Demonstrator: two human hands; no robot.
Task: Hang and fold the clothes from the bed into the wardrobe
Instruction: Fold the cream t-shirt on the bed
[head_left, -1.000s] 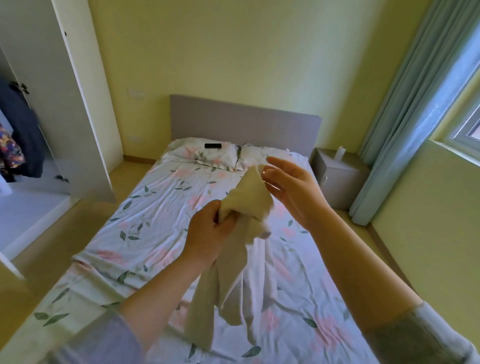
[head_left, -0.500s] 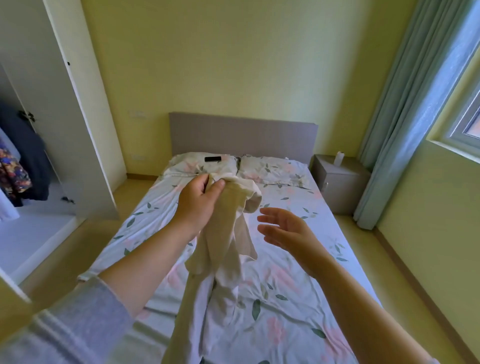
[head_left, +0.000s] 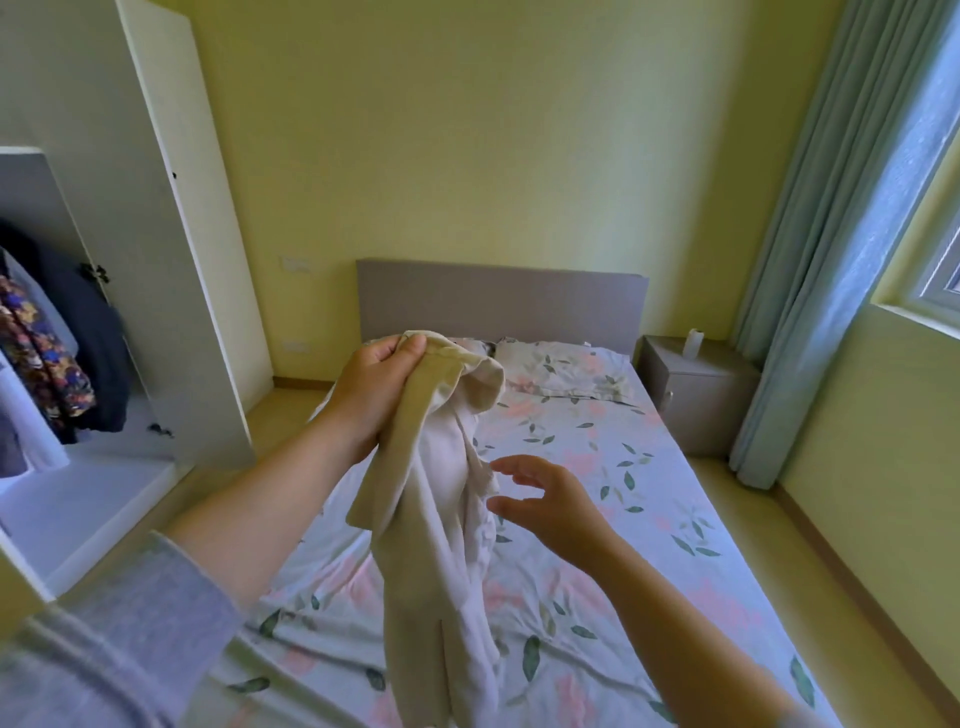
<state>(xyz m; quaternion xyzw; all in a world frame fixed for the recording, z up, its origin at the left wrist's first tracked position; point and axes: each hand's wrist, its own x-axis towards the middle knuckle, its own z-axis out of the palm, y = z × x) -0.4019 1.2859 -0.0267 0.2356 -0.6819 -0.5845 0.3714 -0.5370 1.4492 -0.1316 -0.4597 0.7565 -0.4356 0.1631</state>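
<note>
The cream garment (head_left: 441, 519) hung in the centre of the frame, bunched at its top and trailing in loose folds to the lower edge; it looked thin, soft and light, with no stiffness to keep a shape, so it would likely slump and twist wherever it was not held; what kind of garment it was could not be told from the crumple. The left hand (head_left: 371, 395) had its grip closed around the gathered top edge, thumb over the cloth, carrying the whole weight; the right hand (head_left: 545, 499) was just beside the hanging folds, its grip open with fingers (head_left: 506, 465) spread and curled toward the fabric, holding nothing. A sound place to take hold, by my judgement, would be a seam or hem on the right of the bunch, so that both hands could spread the cloth flat; a pinch in mid-fabric would probably only drag more wrinkles. Below and behind lay the bed (head_left: 623, 493) with its floral sheet, two pillows (head_left: 566, 369) against the grey headboard (head_left: 498, 296); at the left of the frame the wardrobe (head_left: 171, 260) stood open, dark and patterned clothes (head_left: 62, 358) hanging inside.
</note>
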